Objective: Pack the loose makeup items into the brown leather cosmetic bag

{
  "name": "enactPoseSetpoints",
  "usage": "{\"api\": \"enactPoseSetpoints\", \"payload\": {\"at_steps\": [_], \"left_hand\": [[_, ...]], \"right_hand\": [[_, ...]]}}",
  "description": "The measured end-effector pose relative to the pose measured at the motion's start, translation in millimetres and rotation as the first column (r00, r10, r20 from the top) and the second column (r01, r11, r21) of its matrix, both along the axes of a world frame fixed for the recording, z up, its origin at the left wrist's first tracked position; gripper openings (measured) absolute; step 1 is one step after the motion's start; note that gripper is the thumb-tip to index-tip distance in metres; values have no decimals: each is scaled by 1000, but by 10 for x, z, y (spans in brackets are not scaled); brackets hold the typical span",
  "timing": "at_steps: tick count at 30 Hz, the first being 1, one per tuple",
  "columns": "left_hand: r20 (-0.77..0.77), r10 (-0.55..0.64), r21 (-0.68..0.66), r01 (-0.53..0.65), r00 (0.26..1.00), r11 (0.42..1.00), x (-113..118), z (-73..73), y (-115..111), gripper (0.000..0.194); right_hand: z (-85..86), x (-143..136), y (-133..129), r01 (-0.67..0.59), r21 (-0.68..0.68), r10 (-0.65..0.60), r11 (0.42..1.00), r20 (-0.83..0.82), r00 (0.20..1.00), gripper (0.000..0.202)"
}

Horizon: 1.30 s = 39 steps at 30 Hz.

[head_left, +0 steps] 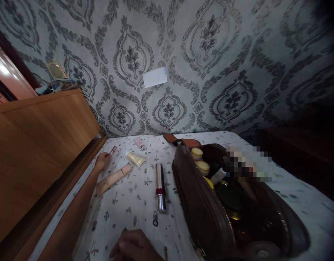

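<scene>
At the far left of the bed sheet, my left hand (103,161) is closed around the lower end of a small pinkish cosmetic tube (113,150). Close by lie a peach squeeze tube (114,179), a cream-yellow tube (135,158) and a pale pink tube (140,143). A shiny silver cylinder with a red band (160,186) lies near the middle. My right hand (134,246) rests low in the view with its fingers curled in, and no object shows in it.
A dark brown bag (199,203) stands unzipped on the right, holding yellow-lidded jars (202,167) and a white tube (218,176). A brown strap piece (191,143) lies behind it. A wooden cabinet (47,145) borders the left, and a patterned wall (169,47) closes the back.
</scene>
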<state>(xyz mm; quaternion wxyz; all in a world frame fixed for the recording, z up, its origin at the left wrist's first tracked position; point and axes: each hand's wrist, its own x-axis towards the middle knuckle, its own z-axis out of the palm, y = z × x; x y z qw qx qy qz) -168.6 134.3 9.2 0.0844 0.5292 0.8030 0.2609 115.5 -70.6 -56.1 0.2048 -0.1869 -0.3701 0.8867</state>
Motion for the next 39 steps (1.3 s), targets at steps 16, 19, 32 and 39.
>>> {"api": "enactPoseSetpoints", "payload": {"at_steps": [16,19,32,39], "left_hand": [[808,-377,287,256,454,923,1378,-57,-969,44],[880,-375,303,266,290,915,1632,-26,-1098,39],[918,-396,384,340,-37,858,1965,-84,-1342,28],[916,-402,390,255,-3,885,1860,-164,-1322,32]], "right_hand": [[456,301,481,466,-314,-504,827,-48,863,47],[464,371,504,527,-245,-552,813,-39,833,54],[370,532,418,637,384,-696,668,19,718,36],[98,628,471,162,986,-923,34,-31,384,47]]}}
